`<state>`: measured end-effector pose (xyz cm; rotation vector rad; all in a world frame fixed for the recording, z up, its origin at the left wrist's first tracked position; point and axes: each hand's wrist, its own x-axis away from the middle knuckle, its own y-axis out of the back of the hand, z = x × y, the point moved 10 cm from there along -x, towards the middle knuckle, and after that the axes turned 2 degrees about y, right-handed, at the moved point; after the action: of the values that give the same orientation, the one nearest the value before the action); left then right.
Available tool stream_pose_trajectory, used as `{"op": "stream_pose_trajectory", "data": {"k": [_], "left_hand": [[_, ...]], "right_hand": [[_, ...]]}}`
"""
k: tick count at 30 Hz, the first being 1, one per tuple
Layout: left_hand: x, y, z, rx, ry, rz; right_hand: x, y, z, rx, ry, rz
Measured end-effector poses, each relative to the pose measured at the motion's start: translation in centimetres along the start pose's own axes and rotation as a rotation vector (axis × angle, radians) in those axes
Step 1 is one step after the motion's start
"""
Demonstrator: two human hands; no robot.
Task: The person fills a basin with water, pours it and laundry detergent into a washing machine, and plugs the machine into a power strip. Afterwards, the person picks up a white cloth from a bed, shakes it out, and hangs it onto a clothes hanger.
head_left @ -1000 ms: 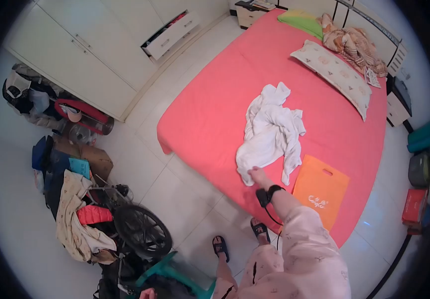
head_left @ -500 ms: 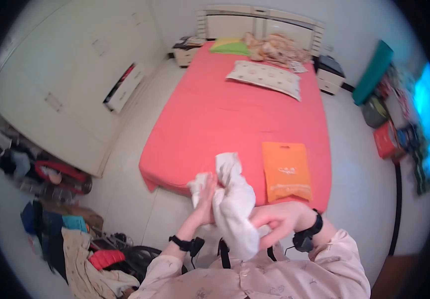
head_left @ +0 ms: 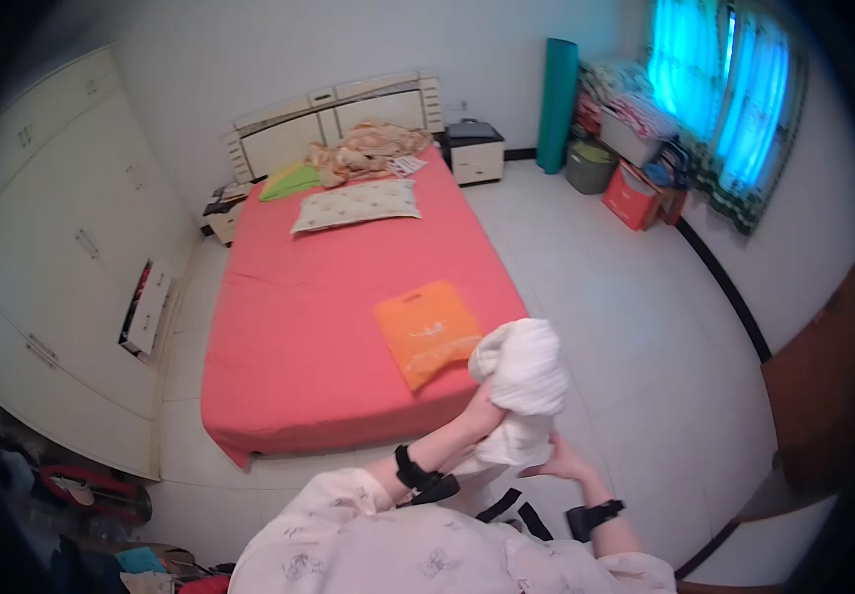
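Holding the bunched white cloth (head_left: 531,371) up in front of the body, the left hand (head_left: 479,418) is gripping its near side, the fingers closing on the fabric and partly disappearing behind it. The right hand (head_left: 564,461) is reaching in at the cloth's lower end with its grip standing spread, thumb apart from the fingers; whether it is pressing on the fabric, the view is not showing clearly. The cloth is hanging in the air beyond the near right corner of the bed (head_left: 284,337), its upper part bulging in a thick fold and its lower part narrowing between the hands.

Just beside the cloth in the view, an orange bag (head_left: 427,332) is lying flat on the pink bed cover. Farther up the bed, a patterned pillow (head_left: 358,206) is resting well apart from the hands, with a green pillow (head_left: 291,182) and a crumpled blanket (head_left: 368,153) lying behind it, towards the headboard (head_left: 299,134). Black bands (head_left: 596,517) are circling both wrists. On the left side of the room, a drawer (head_left: 152,305) is standing open in the pale wardrobe (head_left: 81,287).
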<state>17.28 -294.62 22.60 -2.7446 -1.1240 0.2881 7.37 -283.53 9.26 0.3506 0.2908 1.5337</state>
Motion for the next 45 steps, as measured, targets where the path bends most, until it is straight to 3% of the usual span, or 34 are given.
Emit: {"op": "stream_pose_trajectory", "data": {"k": [1,2,5,7,8,9,11,13,14,16,17,19,21,22,24,26,28,30,32,34,36,37,38,39,43,45], "left_hand": [[-0.2,-4.3,1.8,0.174,0.145,0.027],[-0.2,-8.5,4.0,0.339,0.305,0.075],[-0.9,-15.4,8.8,0.268,0.331,0.104],[-2.3,-18.6,8.4,0.308,0.406,0.108],[-3.3,-19.6,8.8,0.340,0.421,0.127],[-5.4,-20.1,10.5,0.411,0.376,0.179],[-5.6,-23.3,7.3,0.483,0.292,0.495],[-6.3,-24.6,6.4,0.336,0.351,0.379],[-6.5,-26.8,4.9,0.241,0.298,0.378],[-8.3,-30.5,5.4,0.189,0.248,0.375],[-8.9,-31.9,5.5,0.308,0.281,0.369],[-10.7,-35.6,7.2,0.351,0.289,0.423],[-12.7,-40.5,8.8,0.355,0.302,0.487],[-13.7,-43.5,9.7,0.350,0.317,0.532],[-14.8,-49.8,11.4,0.330,0.358,0.632],[-15.1,-56.3,12.7,0.307,0.389,0.755],[-14.5,-62.7,13.5,0.290,0.405,0.897],[-12.7,-68.5,14.0,0.257,0.417,1.053],[-9.7,-75.1,14.9,0.211,0.423,1.204],[-5.6,-80.8,15.9,0.190,0.436,1.344],[-0.6,-85.2,16.7,0.175,0.444,1.489],[2.0,-87.0,17.1,0.173,0.447,1.562],[2.1,-88.1,17.5,0.176,0.454,1.637],[4.9,-89.6,18.0,0.171,0.460,1.707],[16.2,-93.3,18.9,0.163,0.477,1.972],[22.6,-95.0,19.3,0.154,0.485,2.075]], "right_hand": [[1.3,-1.9,-2.1,-0.045,0.002,0.097],[3.2,-0.4,-4.0,-0.054,-0.021,0.051],[10.7,8.9,-9.3,-0.630,-0.010,-0.544],[17.1,15.8,-17.7,-0.384,-0.396,-0.825],[22.1,20.9,-14.3,-0.473,-0.435,-1.142],[26.8,24.4,-14.7,-0.647,-0.385,-1.269],[33.8,28.5,-10.8,-0.441,-0.335,-1.155],[38.9,31.7,-6.7,-0.146,-0.283,-1.102],[41.3,32.9,-4.7,-0.151,-0.304,-1.146],[44.1,35.5,3.5,0.197,-0.072,-1.246],[45.9,35.8,4.8,0.214,-0.103,-1.286],[52.2,36.0,7.0,0.023,0.168,-1.704],[53.6,37.8,14.2,-0.032,0.341,-1.713],[55.3,38.8,17.1,0.006,0.313,-1.770],[54.0,39.8,22.7,-0.264,0.529,-1.448],[54.3,39.0,25.0,-0.368,0.701,-1.300],[56.2,38.0,24.8,-0.294,0.779,-1.364],[61.3,36.9,19.7,-0.379,0.732,-1.913],[65.9,37.3,15.6,-0.432,0.709,-2.229],[72.4,38.3,15.2,-0.012,0.388,-2.587],[78.2,36.8,11.2,-0.095,-0.011,-2.609],[80.3,35.5,10.1,-0.079,-0.005,-2.641],[77.3,37.3,7.4,-0.318,0.081,-2.564],[77.6,37.3,4.3,-0.568,0.180,-2.455],[73.6,41.4,-1.3,-0.696,0.468,-1.895],[77.5,39.2,-4.2,-0.745,0.451,-2.010]]}}
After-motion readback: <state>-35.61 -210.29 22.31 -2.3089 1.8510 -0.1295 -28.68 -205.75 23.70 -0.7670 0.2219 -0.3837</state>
